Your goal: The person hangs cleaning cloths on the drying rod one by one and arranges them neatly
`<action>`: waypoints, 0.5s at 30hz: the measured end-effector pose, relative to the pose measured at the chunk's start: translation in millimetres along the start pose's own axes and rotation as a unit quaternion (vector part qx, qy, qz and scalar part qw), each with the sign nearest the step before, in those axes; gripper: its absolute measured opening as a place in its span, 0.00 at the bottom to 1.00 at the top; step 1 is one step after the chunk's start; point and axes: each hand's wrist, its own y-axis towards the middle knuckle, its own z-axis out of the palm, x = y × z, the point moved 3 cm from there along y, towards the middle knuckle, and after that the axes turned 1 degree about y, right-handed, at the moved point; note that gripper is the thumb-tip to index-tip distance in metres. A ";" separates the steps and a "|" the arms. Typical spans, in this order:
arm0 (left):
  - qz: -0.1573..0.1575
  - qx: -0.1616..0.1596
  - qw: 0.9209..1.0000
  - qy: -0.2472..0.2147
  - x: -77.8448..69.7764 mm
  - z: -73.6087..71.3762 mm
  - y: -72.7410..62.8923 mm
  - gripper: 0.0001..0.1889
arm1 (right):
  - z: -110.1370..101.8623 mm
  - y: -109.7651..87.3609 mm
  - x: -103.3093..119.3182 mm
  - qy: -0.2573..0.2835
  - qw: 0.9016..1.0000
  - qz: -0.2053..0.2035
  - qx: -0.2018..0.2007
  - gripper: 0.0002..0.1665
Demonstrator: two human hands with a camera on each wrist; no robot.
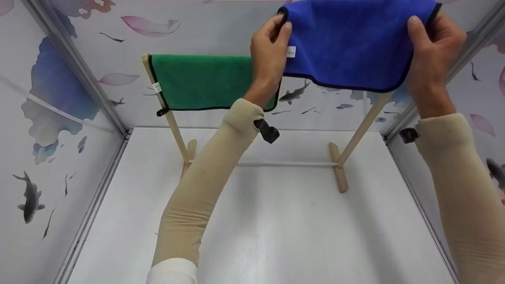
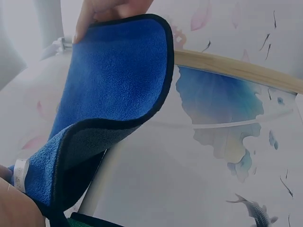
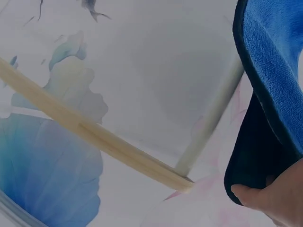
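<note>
A blue towel (image 1: 351, 43) with black edging is stretched between both hands at the top of the head view. My left hand (image 1: 270, 59) pinches its left edge beside a small white tag. The opposite edge is gripped by my right hand (image 1: 436, 55), thumb on the near face. In the left wrist view the blue towel (image 2: 118, 71) hangs folded, its lower part curling. Behind and left of it, a green towel (image 1: 201, 81) drapes over the top of a wooden rack (image 1: 177, 134). The blue towel hides the rack's upper right part.
The rack's right post (image 1: 365, 126) leans up from a foot (image 1: 338, 167) on the white tabletop (image 1: 276, 221). A thin lower bar (image 1: 288, 164) joins the two sides. Printed panels with fish and petals enclose the left, back and right.
</note>
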 end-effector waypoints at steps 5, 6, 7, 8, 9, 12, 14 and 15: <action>-0.017 0.001 1.000 -0.004 2.8 -3.2 -1.7 0.15 | -11.6 -1.0 -18.5 0.041 0.997 0.060 0.017 0.07; -0.022 0.002 1.000 -0.005 3.3 -3.6 -2.5 0.14 | -15.9 -1.1 -22.6 0.039 0.996 0.078 0.018 0.07; -0.027 0.004 1.000 -0.006 3.7 -3.8 -3.4 0.14 | -20.5 -1.0 -27.0 0.038 0.994 0.097 0.019 0.08; -0.032 0.007 0.999 -0.006 4.0 -3.9 -4.2 0.13 | -24.7 -0.6 -30.9 0.038 0.992 0.121 0.014 0.08; -0.036 0.010 0.999 -0.003 3.9 -3.9 -5.0 0.13 | -29.1 0.3 -34.8 0.032 0.990 0.137 0.016 0.09; -0.042 0.019 0.999 0.002 3.0 -3.0 -7.5 0.13 | -39.9 3.4 -42.4 -0.006 0.983 0.179 0.029 0.10; -0.045 0.024 0.999 0.009 2.4 -2.4 -8.9 0.12 | -45.0 5.5 -44.3 -0.047 0.977 0.203 0.044 0.09; -0.046 0.027 0.999 0.012 2.2 -2.0 -9.5 0.12 | -46.6 6.5 -44.8 -0.065 0.973 0.216 0.052 0.09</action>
